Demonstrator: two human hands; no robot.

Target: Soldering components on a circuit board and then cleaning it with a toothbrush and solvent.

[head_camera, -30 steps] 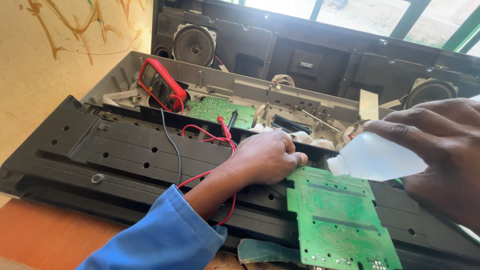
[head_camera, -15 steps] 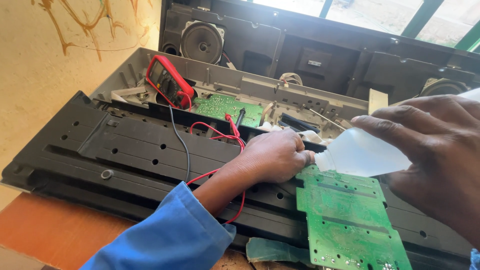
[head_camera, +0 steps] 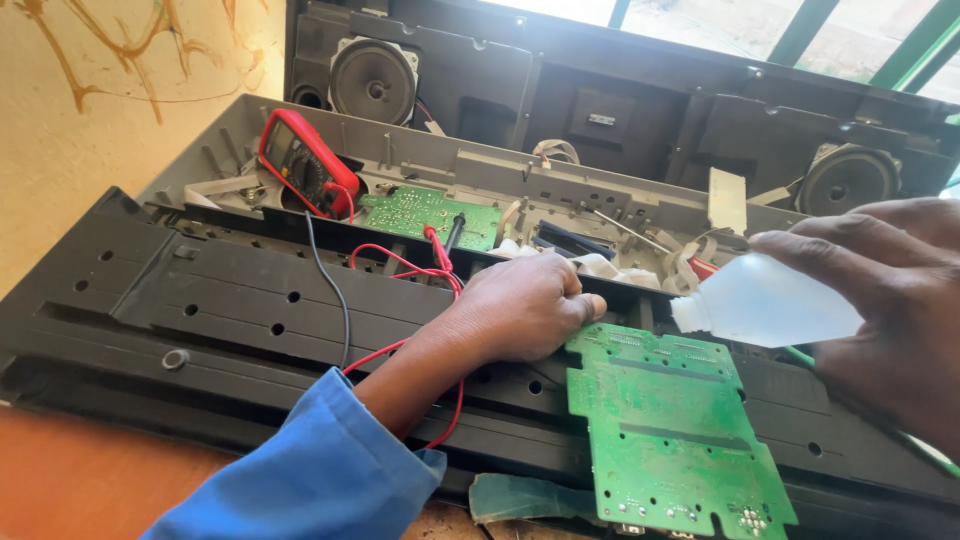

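My left hand rests with curled fingers on the black keyboard case, its fingertips touching the upper left corner of a large green circuit board. My right hand grips a small translucent white plastic bottle, held on its side with the neck pointing left, just above the board's top right edge. A blue sleeve covers my left forearm.
A red multimeter leans in the grey inner tray, its red and black leads trailing across the case under my left wrist. A smaller green board lies behind. Two round speakers sit in the raised lid. Orange tabletop shows bottom left.
My right hand has tipped the bottle lower and moved it left, close over the green board. My left hand has stayed at the board's corner.
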